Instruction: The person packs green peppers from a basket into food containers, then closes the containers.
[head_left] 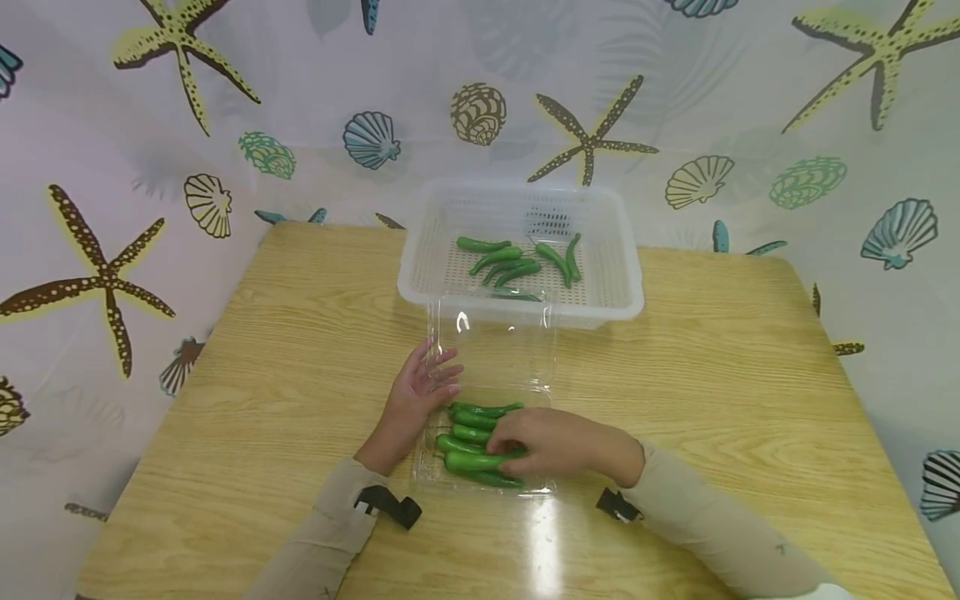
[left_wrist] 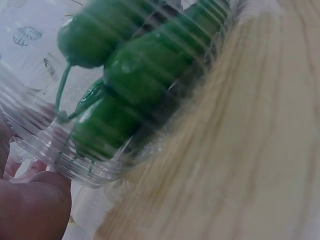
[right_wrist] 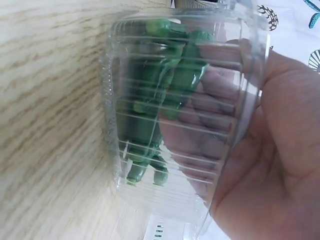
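Right hand [head_left: 551, 442] is down in a clear plastic box [head_left: 423, 479], fingers curled over the green peppers [head_left: 468, 461] there; can't tell if it grips one or only touches. Left hand [head_left: 420, 387] is at the box's left side near the lid hinge, fingers extended and apart, not grasping. Peppers in the box lie side by side, roughly crosswise, some hidden under the right hand. The clear lid [head_left: 495, 346] is open, folded back away from the person, its far edge overlapping the basket's front rim in the head view. White plastic basket [head_left: 633, 292] is just beyond, more green peppers [head_left: 483, 246] scattered in it. Light sleeves [head_left: 330, 508], black wrist mounts [head_left: 397, 507]. Wood-grain table [head_left: 712, 358] under everything; shell-and-starfish sheet [head_left: 300, 50] behind.
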